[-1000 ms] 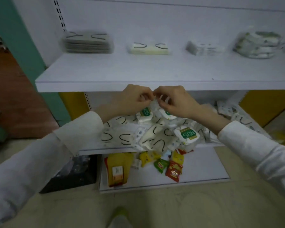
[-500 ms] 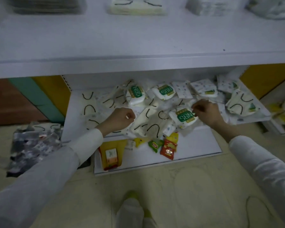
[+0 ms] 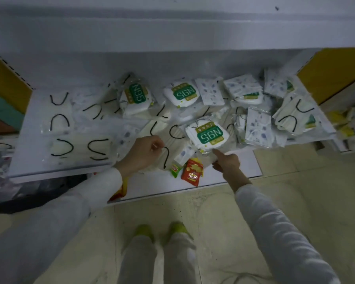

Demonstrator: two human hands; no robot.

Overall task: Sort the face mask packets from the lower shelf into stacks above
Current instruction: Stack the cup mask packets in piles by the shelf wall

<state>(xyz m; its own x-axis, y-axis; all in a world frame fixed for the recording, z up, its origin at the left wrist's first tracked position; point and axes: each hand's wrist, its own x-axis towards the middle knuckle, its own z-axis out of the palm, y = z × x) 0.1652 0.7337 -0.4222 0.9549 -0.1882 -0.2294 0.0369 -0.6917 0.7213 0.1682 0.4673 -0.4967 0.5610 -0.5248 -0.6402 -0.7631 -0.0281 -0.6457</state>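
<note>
Head camera looks straight down on the lower shelf, strewn with face mask packets. The left hand is curled tight, fingers pinched onto a clear packet with black ear loops at the shelf's front edge. The right hand has its index finger stretched out, the rest folded in, holding nothing. That fingertip touches the near edge of an N95 packet, which lies just beyond it. Between the two hands, below the shelf edge, sit a red snack sachet and a small green sachet. Farther past the fingers lie two more N95 packets, and blue-speckled packets spread off to the right hand's outer side.
</note>
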